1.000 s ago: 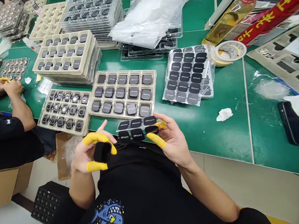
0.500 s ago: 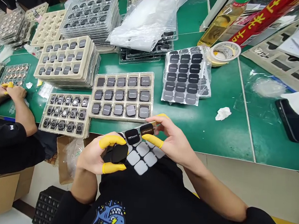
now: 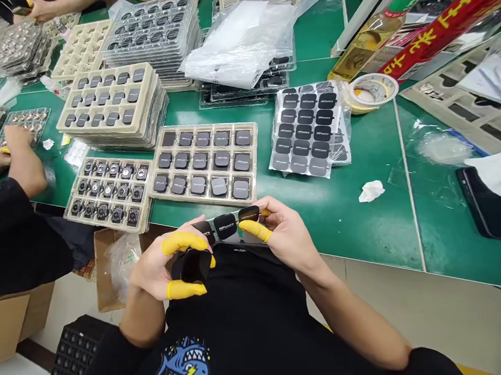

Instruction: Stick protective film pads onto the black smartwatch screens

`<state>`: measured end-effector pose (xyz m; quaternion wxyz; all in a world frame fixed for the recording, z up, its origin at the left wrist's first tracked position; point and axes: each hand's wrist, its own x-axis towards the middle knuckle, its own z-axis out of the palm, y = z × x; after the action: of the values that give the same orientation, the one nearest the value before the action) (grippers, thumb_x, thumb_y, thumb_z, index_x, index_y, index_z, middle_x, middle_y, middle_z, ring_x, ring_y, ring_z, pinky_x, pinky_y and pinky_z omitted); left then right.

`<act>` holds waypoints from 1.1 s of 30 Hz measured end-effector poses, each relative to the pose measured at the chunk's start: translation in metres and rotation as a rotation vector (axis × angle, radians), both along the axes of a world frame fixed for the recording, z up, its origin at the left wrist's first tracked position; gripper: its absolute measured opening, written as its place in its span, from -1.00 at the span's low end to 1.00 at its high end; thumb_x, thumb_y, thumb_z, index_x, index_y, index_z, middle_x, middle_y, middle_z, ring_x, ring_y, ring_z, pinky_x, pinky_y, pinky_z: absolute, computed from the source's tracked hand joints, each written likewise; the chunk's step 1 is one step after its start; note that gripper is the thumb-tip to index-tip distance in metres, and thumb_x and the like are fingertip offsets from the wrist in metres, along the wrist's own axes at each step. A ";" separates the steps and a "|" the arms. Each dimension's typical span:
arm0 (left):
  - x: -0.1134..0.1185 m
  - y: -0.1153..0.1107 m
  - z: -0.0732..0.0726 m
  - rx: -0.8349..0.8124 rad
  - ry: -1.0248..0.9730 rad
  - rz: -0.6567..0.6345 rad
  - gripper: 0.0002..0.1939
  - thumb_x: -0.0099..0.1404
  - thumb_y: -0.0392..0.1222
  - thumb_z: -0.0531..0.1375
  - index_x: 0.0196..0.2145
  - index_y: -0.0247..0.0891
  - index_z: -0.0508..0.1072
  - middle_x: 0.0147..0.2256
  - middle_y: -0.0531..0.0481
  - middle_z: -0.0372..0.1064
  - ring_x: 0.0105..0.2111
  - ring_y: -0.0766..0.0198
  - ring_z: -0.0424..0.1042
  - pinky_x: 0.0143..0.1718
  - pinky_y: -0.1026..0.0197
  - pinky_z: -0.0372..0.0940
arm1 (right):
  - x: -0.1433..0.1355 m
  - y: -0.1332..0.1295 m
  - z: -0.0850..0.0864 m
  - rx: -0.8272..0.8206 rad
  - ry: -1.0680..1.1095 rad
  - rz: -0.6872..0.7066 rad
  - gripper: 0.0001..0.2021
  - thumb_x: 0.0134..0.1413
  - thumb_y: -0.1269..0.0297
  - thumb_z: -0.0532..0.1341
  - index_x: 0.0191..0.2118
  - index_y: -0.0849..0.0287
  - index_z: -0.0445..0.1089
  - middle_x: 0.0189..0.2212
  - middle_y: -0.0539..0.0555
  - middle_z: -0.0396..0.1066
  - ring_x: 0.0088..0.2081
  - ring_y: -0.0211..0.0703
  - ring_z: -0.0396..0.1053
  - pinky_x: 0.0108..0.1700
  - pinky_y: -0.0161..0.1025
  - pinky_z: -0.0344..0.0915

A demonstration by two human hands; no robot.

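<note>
My left hand (image 3: pixel 161 267), with yellow finger cots, is shut on a small black square part (image 3: pixel 192 265) just below the table edge. Beside it my right hand (image 3: pixel 283 236) pinches a clear sticker sheet (image 3: pixel 230 227) carrying a few black square stickers, held nearly edge-on between the hands. Straight ahead on the green table lies a beige tray (image 3: pixel 206 160) filled with dark square parts. Left of it sits a clear tray (image 3: pixel 111 191) of small metal-faced parts.
Stacks of beige trays (image 3: pixel 110 101) and clear trays (image 3: pixel 154 30) stand at the back left. A bagged pile of sticker sheets (image 3: pixel 307 128), a tape roll (image 3: pixel 373 90) and a crumpled paper (image 3: pixel 371 191) lie to the right. Co-workers' arms (image 3: pixel 22 158) work at the left and far side.
The sticker sheet has tilted from showing its pale empty squares to nearly edge-on. My left hand with the black part dropped slightly. The co-worker's hand at left moved forward.
</note>
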<state>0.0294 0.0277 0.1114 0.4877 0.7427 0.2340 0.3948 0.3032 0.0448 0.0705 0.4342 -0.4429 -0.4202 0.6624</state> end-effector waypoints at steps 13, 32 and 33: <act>0.005 -0.014 -0.026 -0.169 -0.035 0.148 -0.41 0.30 -0.04 0.56 0.21 -0.09 0.53 -0.11 -0.08 0.58 -0.24 0.19 0.65 -0.21 0.19 0.57 | 0.020 0.007 -0.006 0.780 -0.496 0.015 -0.67 0.49 0.27 0.35 0.28 -0.07 0.56 0.02 0.15 0.67 -0.06 0.01 0.68 0.00 -0.05 0.67; 0.009 -0.025 -0.064 -0.356 -0.178 0.239 -0.35 0.20 0.03 0.61 0.14 -0.19 0.51 -0.18 -0.13 0.66 -0.28 0.11 0.69 -0.22 0.13 0.57 | 0.022 0.006 -0.034 0.977 -0.561 -0.114 -0.58 0.38 0.56 0.21 0.12 -0.12 0.61 0.02 0.05 0.74 -0.11 -0.03 0.74 -0.11 -0.13 0.69; 0.010 -0.025 -0.066 -0.374 -0.191 0.248 -0.34 0.20 0.04 0.61 0.14 -0.20 0.51 -0.18 -0.14 0.66 -0.27 0.10 0.70 -0.21 0.13 0.58 | 0.021 0.007 -0.034 0.977 -0.561 -0.109 -0.62 0.40 0.54 0.23 0.08 -0.11 0.61 0.02 0.07 0.73 -0.11 -0.02 0.74 -0.12 -0.13 0.69</act>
<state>0.0391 0.0030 0.0454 0.5843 0.5645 0.3453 0.4698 0.3247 0.0516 0.0364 0.4941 -0.3708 -0.7536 0.2245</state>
